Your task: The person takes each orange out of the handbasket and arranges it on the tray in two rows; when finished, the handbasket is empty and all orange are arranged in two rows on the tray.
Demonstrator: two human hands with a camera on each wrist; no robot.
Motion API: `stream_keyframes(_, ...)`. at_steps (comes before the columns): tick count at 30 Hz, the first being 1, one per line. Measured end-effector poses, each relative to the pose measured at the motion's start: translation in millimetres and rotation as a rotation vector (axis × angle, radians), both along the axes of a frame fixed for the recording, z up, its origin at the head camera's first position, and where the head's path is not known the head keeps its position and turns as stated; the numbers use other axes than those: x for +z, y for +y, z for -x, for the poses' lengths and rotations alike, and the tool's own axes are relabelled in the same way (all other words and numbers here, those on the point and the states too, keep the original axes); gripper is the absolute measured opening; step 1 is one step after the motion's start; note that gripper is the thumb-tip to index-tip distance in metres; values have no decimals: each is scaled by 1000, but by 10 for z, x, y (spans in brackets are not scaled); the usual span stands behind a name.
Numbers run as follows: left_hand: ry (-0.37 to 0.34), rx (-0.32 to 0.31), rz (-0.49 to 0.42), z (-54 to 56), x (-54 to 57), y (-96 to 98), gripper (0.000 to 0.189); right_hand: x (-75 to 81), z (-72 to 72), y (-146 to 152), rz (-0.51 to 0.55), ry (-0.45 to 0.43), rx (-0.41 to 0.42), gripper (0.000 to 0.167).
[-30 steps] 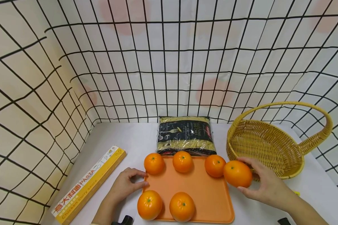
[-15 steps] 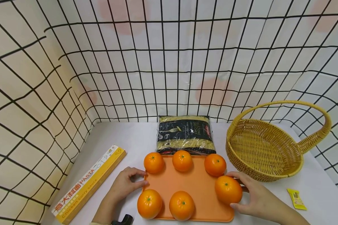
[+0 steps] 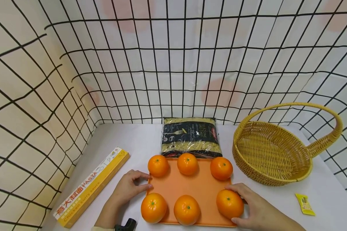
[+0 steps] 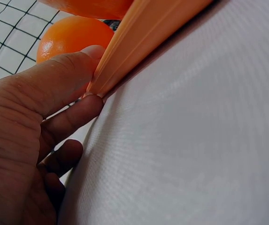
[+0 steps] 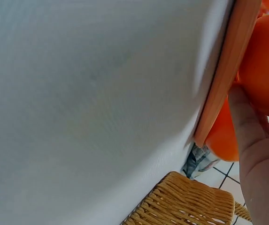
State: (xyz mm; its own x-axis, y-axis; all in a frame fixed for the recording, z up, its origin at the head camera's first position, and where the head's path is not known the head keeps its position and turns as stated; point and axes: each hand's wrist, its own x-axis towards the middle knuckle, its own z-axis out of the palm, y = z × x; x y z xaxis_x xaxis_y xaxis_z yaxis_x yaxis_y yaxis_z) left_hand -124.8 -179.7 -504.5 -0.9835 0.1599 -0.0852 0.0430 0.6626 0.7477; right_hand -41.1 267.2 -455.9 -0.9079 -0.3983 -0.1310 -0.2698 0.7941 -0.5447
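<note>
Several oranges lie in two rows on an orange tray (image 3: 188,185). My right hand (image 3: 253,205) holds the near-right orange (image 3: 229,203) from its right side, low over the tray's near right corner. In the right wrist view a finger reaches along that orange (image 5: 265,65) beside the tray's wall (image 5: 228,70). My left hand (image 3: 130,186) pinches the tray's left edge; in the left wrist view the thumb lies at the top of the rim (image 4: 111,61) and a fingertip is below it. Two more oranges, a left one (image 3: 153,208) and a middle one (image 3: 186,209), sit in the near row.
Behind the tray lies a bag of pasta (image 3: 191,137). A wicker basket (image 3: 271,154) with a tall handle stands at the right, and a small yellow packet (image 3: 305,204) lies in front of it. A long pasta box (image 3: 92,187) lies at the left. Black grid panels (image 3: 185,61) surround the table.
My right hand has carried the orange from beside the basket, leftward and toward me, onto the tray's near right corner. The yellow packet has come into sight. The left hand stays at the tray's edge.
</note>
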Motion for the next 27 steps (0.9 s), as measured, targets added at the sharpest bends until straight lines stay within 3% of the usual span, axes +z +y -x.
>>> stream_keyframes(8, 22, -7, 1, 11, 11, -8, 25, 16, 65, -15, 10, -222, -3, 84)
stream_keyframes(16, 2, -4, 9, 8, 17, -2, 24, 51, 68, -36, 32, -268, 12, 76)
stream_keyframes(27, -11, -1, 5, -3, 13, -4, 24, 53, 46, 11, 25, -255, 62, 76)
